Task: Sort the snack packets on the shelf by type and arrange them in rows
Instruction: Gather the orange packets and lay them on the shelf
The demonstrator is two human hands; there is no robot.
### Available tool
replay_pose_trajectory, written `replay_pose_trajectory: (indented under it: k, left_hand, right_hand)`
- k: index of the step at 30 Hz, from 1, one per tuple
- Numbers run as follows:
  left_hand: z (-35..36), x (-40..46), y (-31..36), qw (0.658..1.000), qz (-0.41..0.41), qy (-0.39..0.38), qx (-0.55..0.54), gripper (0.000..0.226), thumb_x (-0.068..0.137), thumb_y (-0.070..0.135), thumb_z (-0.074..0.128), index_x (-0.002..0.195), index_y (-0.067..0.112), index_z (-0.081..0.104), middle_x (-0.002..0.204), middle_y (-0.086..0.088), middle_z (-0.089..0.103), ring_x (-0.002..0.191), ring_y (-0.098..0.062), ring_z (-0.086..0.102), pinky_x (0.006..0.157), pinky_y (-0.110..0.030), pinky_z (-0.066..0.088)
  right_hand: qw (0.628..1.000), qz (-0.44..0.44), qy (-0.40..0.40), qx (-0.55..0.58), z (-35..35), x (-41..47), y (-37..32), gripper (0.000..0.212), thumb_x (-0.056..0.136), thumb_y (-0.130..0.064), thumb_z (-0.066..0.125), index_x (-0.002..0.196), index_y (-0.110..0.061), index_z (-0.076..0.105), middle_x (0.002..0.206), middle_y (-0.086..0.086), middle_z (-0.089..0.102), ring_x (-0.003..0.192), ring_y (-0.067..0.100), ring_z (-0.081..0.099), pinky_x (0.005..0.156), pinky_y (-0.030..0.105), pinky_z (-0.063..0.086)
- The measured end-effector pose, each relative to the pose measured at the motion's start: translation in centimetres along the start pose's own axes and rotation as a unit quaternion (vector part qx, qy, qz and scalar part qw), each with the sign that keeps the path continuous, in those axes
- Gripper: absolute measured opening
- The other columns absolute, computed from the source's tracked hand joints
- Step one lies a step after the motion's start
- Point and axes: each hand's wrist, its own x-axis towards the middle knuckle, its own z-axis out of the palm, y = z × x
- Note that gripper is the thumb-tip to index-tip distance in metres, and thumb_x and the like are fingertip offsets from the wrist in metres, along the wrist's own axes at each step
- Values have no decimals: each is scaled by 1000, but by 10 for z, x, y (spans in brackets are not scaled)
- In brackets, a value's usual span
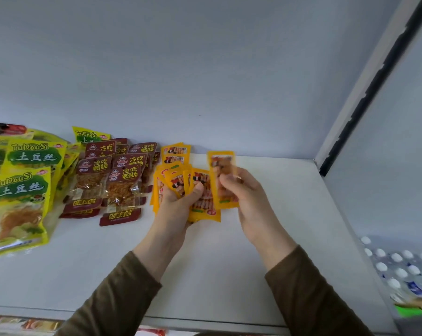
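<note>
On the white flat shelf (229, 263), large yellow-green plastic snack bags (21, 190) are grouped at the left edge, with maroon packets (113, 180) overlapped beside them. A fan of small orange packets (202, 204) is clutched by the left hand (178, 202); one orange packet (222, 175) is pinched by the right hand (244, 190). Sorting seems mostly done, but the orange row is still unlaid. The leftmost bags are cut off.
</note>
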Motion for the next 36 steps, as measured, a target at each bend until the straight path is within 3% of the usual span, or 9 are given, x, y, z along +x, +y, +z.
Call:
replay_pose_trajectory:
  k: [5, 11, 16, 20, 22, 24, 26, 31, 36]
  left_hand:
    - [19, 28, 8, 999, -52, -11, -7, 35, 111, 38, 39, 129, 19, 62, 109, -4, 79, 98, -26, 77, 79, -47, 63]
    - [32, 60, 10, 982, -60, 16, 181, 19, 110, 29, 45, 128, 25, 46, 100, -7, 74, 77, -23, 77, 63, -43, 65]
    - [37, 67, 10, 963, -41, -9, 267, 31, 107, 25, 55, 134, 13, 48, 106, -9, 74, 85, -20, 75, 57, -23, 58]
    - [31, 69, 7, 932, -28, -44, 359, 31, 101, 21, 64, 130, 11, 61, 116, -13, 74, 102, -32, 73, 91, -42, 61]
    - [27, 67, 3, 914, -17, -17, 404, 71, 96, 27, 72, 154, 12, 35, 135, -3, 61, 116, -25, 65, 98, -38, 55]
    - [26, 65, -1, 901, 4, -6, 434, 98, 94, 28, 74, 164, 16, 6, 149, -4, 45, 132, -25, 52, 100, -32, 47]
    - [28, 64, -6, 879, 17, -8, 476, 97, 94, 30, 74, 164, 17, 7, 160, -10, 31, 140, -30, 42, 100, -34, 43]
    - [23, 60, -5, 853, 11, -50, 519, 84, 93, 28, 73, 161, 20, 25, 151, -10, 38, 133, -30, 46, 91, -32, 38]
    - [19, 55, -1, 827, 16, -73, 557, 69, 99, 35, 63, 158, 21, 30, 154, -10, 44, 144, -35, 38, 119, -51, 33]
  right_hand:
    - [994, 79, 55, 55, 12, 15, 11, 36, 97, -7, 61, 131, -18, 58, 122, 9, 68, 98, 21, 70, 69, 28, 55]
    - [992, 45, 118, -22, 8, 52, 7, 37, 101, -10, 57, 136, -20, 51, 123, 6, 63, 99, 16, 67, 64, 22, 55]
    - [984, -12, 129, -121, 6, 67, 10, 33, 103, -10, 50, 135, -18, 51, 130, 5, 60, 115, 21, 61, 98, 41, 54]
    - [980, -28, 119, -154, -5, 67, 15, 40, 106, -16, 46, 146, -20, 47, 135, -5, 53, 120, 13, 55, 94, 26, 51]
    - [979, -37, 115, -163, -8, 66, 15, 39, 107, -21, 46, 146, -26, 46, 131, -11, 50, 110, 3, 54, 82, 14, 47]
    - [982, -37, 112, -146, -9, 65, 17, 39, 107, -22, 46, 145, -28, 47, 135, -9, 52, 111, 3, 56, 88, 21, 51]
    - [987, -28, 107, -120, -7, 65, 17, 39, 107, -20, 46, 145, -27, 48, 139, -3, 54, 119, 12, 59, 97, 34, 54]
    - [996, -2, 69, -55, 1, 70, 9, 38, 106, -19, 46, 142, -31, 49, 122, -8, 57, 104, 10, 67, 76, 26, 55]
    - [1000, 19, 5, -21, 3, 76, 5, 45, 106, -23, 49, 149, -35, 42, 145, -7, 44, 122, 11, 58, 77, 23, 54]
